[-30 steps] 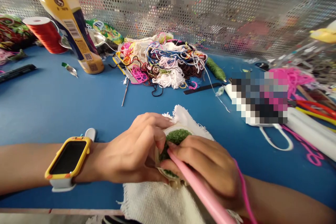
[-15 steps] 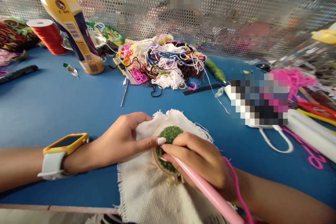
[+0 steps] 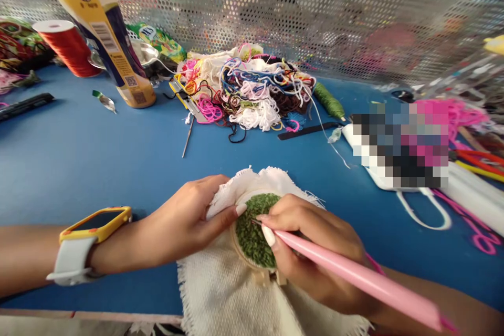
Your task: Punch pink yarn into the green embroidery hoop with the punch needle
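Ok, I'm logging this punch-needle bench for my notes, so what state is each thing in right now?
Left hand: pinching the cloth's edge beside the hoop.
Right hand: gripping the pink punch needle, tip in the green patch.
Hoop: clamped on the white cloth, lying on the table.
Green patch: fills most of the hoop.
Yellow bottle: upright.
Red spool: upright, wound full.
Yarn scraps: tangled heap.
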`<state>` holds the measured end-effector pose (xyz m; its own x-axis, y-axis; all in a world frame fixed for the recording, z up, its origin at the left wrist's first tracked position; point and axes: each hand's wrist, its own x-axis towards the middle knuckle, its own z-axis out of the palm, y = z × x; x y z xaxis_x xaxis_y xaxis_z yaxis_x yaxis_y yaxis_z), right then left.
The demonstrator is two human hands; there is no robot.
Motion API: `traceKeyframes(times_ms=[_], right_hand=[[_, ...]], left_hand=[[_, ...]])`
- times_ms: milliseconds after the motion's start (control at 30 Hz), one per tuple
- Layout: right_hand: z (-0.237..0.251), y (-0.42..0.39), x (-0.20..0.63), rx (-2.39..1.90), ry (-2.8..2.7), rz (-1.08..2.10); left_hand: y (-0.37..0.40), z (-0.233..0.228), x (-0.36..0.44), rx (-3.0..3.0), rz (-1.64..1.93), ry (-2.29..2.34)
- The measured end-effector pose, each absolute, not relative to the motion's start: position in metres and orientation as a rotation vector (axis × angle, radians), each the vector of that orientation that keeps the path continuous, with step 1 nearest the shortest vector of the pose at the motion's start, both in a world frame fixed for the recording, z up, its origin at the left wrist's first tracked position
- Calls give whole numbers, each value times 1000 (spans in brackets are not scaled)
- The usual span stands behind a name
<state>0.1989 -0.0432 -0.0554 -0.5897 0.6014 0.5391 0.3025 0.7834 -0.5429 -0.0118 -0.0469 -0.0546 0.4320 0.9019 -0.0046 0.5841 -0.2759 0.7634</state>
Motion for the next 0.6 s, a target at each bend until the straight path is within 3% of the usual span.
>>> traceKeyframes(times_ms=[600], right_hand=[[-46,-47,209,-730,-2141,491]], left_hand=[[-48,-58,-11,1849,615,1262]])
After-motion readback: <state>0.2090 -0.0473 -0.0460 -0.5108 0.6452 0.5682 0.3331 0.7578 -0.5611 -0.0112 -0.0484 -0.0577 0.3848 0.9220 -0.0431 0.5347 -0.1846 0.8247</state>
